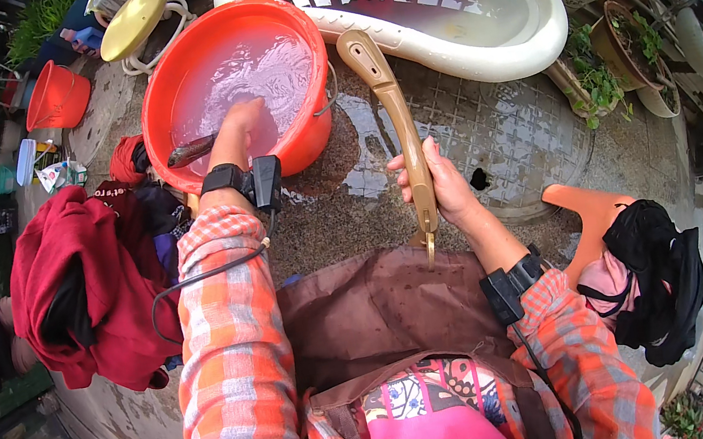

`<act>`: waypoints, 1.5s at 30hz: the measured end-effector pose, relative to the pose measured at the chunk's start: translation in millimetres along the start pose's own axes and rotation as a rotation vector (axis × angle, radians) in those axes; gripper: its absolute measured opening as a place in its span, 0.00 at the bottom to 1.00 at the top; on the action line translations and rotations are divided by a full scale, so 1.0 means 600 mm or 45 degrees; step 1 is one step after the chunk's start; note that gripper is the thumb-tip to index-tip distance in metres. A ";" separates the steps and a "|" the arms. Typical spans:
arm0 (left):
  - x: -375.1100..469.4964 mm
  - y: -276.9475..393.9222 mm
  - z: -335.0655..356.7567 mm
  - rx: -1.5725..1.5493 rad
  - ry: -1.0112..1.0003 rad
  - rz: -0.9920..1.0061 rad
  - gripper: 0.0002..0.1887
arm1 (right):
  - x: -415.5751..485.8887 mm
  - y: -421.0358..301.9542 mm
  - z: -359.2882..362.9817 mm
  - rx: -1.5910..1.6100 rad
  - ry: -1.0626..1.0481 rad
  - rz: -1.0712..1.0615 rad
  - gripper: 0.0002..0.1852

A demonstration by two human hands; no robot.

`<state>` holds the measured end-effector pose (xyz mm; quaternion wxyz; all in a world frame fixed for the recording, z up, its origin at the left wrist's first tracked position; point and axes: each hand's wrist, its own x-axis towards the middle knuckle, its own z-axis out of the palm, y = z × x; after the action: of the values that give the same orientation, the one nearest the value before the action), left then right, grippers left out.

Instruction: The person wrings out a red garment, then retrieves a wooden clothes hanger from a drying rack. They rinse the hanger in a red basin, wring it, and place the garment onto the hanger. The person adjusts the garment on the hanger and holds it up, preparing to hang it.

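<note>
My left hand point(246, 114) reaches into a large orange-red plastic tub point(156, 122) of cloudy water point(275, 71). Its fingers are under the surface, so whether they grip anything is hidden. Beside that wrist, a dark elongated object point(192, 150) pokes out of the water by the rim. My right hand point(445, 182) grips a long, curved brown piece point(402, 123), apparently a plastic armrest, near its lower end. A slotted pad forms its upper end, and a narrow tab sticks out at the bottom. The piece is held in front of my brown apron point(379, 311).
Dark red cloth soaks in a white bathtub point(479, 67) ahead. Red and dark clothes point(74, 281) are heaped at left; black clothes point(657, 283) lie on an orange stool point(586, 218) at right. A small orange bucket point(57, 96) and potted plants point(597, 84) stand around. The paving point(370, 162) is wet.
</note>
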<state>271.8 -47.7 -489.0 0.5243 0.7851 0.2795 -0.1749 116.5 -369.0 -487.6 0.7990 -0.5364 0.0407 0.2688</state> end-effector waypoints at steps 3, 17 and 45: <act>-0.043 0.049 0.017 -0.588 -0.479 0.031 0.20 | 0.007 0.003 -0.006 0.147 0.024 0.111 0.38; -0.206 0.018 0.286 0.286 0.046 1.469 0.24 | 0.011 -0.019 0.002 0.349 0.137 0.125 0.35; -0.253 0.085 0.268 -0.856 -0.384 0.521 0.17 | 0.019 -0.016 -0.017 -0.340 0.066 -0.316 0.36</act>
<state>187.7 -249.5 -428.6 0.8103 0.5752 0.0797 -0.0791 132.8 -376.3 -488.0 0.7464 -0.6453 -0.0412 0.1573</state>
